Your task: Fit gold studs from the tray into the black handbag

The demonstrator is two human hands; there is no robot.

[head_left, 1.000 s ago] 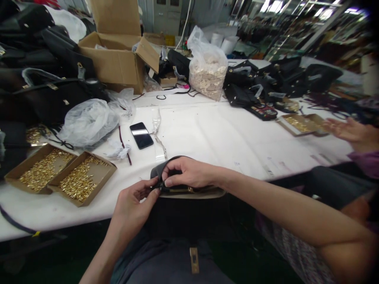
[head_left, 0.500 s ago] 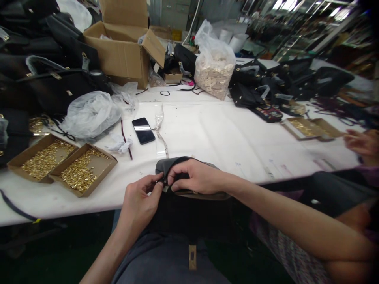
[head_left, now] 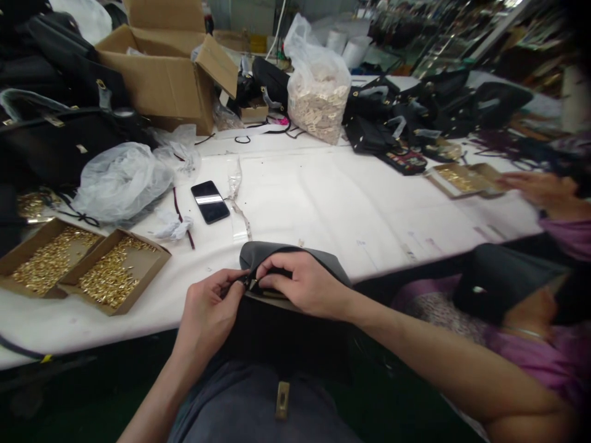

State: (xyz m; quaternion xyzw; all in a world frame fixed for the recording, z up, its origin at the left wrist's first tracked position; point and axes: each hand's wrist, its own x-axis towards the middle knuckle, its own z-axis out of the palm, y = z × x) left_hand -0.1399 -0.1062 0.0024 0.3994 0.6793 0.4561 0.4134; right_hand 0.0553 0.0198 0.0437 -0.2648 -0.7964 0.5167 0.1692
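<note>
**Both hands pinched on a dark bag at the table's near edge**

Broadly, everything sits around the white table [head_left: 351,209], which fills the middle of the view. At its far left corner stands an open cardboard box [head_left: 157,80], with a heap of black handbags [head_left: 55,135] to the left of it. A clear plastic sack of pale pieces [head_left: 318,101] stands at the table's far side, and more black bags [head_left: 415,117] lie to the right of it. On the table's left part rests a crumpled plastic bag [head_left: 122,181]. Two shallow cardboard trays of gold fittings [head_left: 83,267] sit at the table's near left edge.

A dark grey bag [head_left: 295,258] lies over the table's near edge, at the middle, hanging toward the person's lap. The right hand [head_left: 307,286] is closed on its upper edge, thumb and fingers pinching the material. The left hand [head_left: 207,307] meets it just beside, fingertips pinched on a small metal piece [head_left: 252,284] at that edge; what the piece is cannot be told.

A black phone [head_left: 210,201] lies face up on the table, beyond the bag and to the left. At the table's right end, another person's hand [head_left: 538,187] lies open by a further tray [head_left: 462,178].
</note>
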